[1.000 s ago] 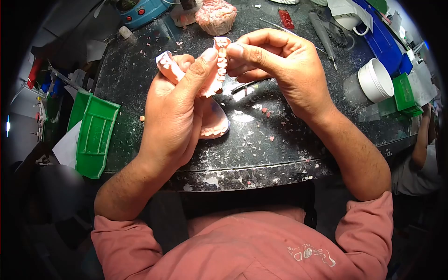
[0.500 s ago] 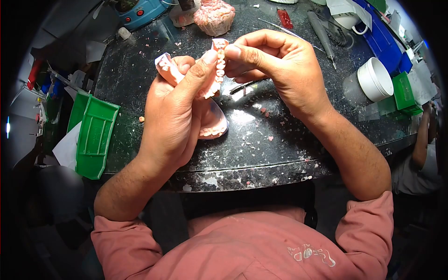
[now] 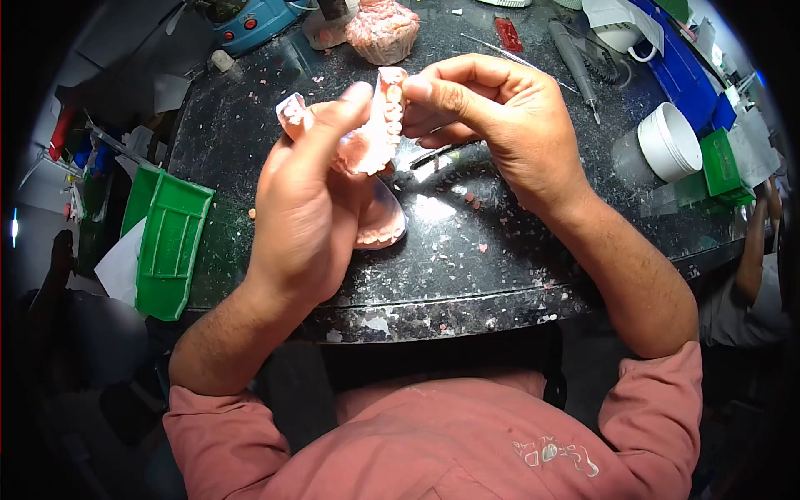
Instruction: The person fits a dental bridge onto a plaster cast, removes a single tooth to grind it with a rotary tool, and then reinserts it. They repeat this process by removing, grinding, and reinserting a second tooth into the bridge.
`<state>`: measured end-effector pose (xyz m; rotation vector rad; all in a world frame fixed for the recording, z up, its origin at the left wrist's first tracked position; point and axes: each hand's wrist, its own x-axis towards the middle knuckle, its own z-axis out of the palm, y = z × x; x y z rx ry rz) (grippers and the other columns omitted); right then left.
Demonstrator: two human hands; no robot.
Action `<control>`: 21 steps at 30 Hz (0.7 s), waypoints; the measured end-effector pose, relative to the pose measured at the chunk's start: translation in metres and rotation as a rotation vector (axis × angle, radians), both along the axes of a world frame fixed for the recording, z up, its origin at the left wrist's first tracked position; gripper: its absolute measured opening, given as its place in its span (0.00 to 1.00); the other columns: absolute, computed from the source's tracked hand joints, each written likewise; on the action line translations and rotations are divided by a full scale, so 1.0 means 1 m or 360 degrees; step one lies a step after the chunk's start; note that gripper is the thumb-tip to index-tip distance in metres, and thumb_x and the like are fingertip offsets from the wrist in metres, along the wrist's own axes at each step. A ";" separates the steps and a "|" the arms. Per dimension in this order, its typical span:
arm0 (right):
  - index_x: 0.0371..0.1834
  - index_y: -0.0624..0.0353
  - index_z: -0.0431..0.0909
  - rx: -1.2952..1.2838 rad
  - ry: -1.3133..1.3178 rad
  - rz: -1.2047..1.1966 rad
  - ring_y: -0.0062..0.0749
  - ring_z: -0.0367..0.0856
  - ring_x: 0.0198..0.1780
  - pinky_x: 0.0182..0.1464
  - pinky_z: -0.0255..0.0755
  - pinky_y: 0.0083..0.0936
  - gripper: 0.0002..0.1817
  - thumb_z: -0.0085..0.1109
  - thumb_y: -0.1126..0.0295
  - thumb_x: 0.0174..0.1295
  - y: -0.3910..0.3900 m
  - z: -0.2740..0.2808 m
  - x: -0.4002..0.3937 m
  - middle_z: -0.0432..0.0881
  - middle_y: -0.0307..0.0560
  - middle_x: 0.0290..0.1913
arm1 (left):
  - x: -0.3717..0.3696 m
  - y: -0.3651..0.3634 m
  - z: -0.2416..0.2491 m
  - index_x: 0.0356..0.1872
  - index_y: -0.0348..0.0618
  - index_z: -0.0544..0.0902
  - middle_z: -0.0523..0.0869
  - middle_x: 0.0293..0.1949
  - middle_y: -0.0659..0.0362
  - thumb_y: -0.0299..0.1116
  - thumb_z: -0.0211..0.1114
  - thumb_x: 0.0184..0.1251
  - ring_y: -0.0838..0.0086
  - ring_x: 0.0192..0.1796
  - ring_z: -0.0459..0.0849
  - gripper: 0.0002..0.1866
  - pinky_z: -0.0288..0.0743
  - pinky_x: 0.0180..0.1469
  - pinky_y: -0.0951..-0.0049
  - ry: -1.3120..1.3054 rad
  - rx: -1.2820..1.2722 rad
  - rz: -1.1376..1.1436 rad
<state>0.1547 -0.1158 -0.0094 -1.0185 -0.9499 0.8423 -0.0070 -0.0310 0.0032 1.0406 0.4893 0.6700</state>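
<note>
A pink dental model (image 3: 385, 129) with a row of teeth is raised above the bench in my left hand (image 3: 302, 187). The left thumb lies beside the model's arch, and the other fingers are mostly hidden behind and under it. My right hand (image 3: 508, 117) is closed in a pinch, its thumb and fingertips against the teeth on the model's right side. Whatever sits between those fingertips is too small or hidden to make out. Just below, a second dental model (image 3: 381, 231) rests on the bench, partly covered by my left hand.
The dark, speckled bench (image 3: 442, 283) carries small pink crumbs. At the back stand a pink wax-like lump (image 3: 383, 33) and a blue device (image 3: 258, 25). To the right are a handpiece (image 3: 575, 67) and a white tub (image 3: 669, 143); a green tray (image 3: 173, 246) is left.
My left thumb has shifted off the teeth towards the left, uncovering more of the model's inner side. My right hand stays almost in place at the model's edge.
</note>
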 end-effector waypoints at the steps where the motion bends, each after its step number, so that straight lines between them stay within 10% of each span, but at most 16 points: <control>1: 0.43 0.67 0.84 -0.0023 0.0004 -0.0003 0.25 0.87 0.38 0.42 0.83 0.20 0.11 0.63 0.69 0.66 0.000 0.001 0.001 0.87 0.47 0.37 | -0.005 0.007 -0.002 0.37 0.43 0.77 0.82 0.40 0.59 0.39 0.57 0.74 0.76 0.44 0.79 0.10 0.71 0.48 0.73 -0.0242 -0.0119 -0.0191; 3: 0.43 0.67 0.83 -0.0002 -0.0009 -0.0008 0.25 0.87 0.37 0.41 0.83 0.20 0.11 0.63 0.69 0.67 0.002 -0.001 0.002 0.87 0.47 0.37 | -0.008 0.014 -0.001 0.40 0.41 0.77 0.83 0.49 0.50 0.47 0.48 0.74 0.62 0.53 0.80 0.18 0.71 0.58 0.62 -0.0420 -0.0213 -0.0393; 21: 0.44 0.69 0.83 -0.0026 -0.0063 -0.0052 0.24 0.87 0.35 0.41 0.83 0.19 0.12 0.61 0.69 0.68 0.002 -0.001 0.008 0.87 0.48 0.36 | 0.000 0.013 -0.002 0.48 0.46 0.72 0.83 0.52 0.49 0.55 0.41 0.80 0.64 0.54 0.82 0.23 0.74 0.53 0.69 -0.0288 -0.0056 -0.0336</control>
